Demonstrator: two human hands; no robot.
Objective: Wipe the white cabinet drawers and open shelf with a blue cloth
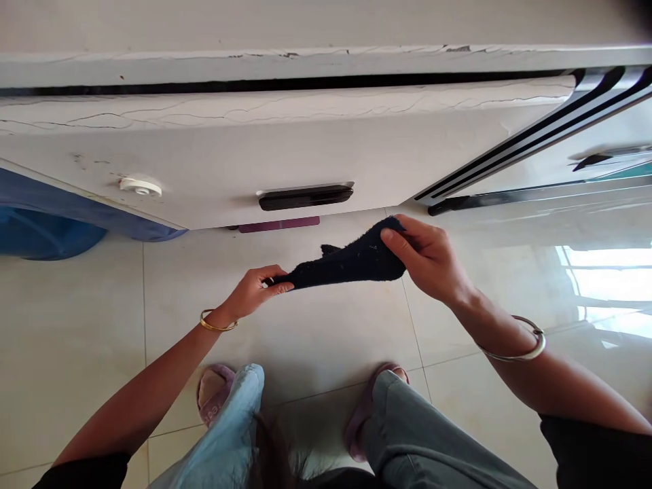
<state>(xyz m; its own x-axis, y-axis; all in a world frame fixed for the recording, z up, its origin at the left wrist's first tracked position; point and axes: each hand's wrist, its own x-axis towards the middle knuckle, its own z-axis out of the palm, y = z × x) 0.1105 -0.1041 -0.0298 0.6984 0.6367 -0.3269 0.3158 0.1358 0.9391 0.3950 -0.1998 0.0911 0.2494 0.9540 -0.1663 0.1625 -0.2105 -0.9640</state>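
Note:
A dark navy, fuzzy-edged cloth [351,261] is stretched between my two hands above the tiled floor. My left hand [259,288] pinches its narrow end between thumb and fingers. At the wider end, my right hand [425,255] grips the cloth with the thumb on top. A small dark flap sticks up from its far edge near the middle. Whether it is a sock or a plain rag I cannot tell.
In front stands a white cabinet [214,159] with cracked edges, a black recessed handle [305,197] and a round white knob [141,187]. A blue tub [45,231] is at left. A purple flat object [278,225] lies beneath the cabinet. My slippered feet are below.

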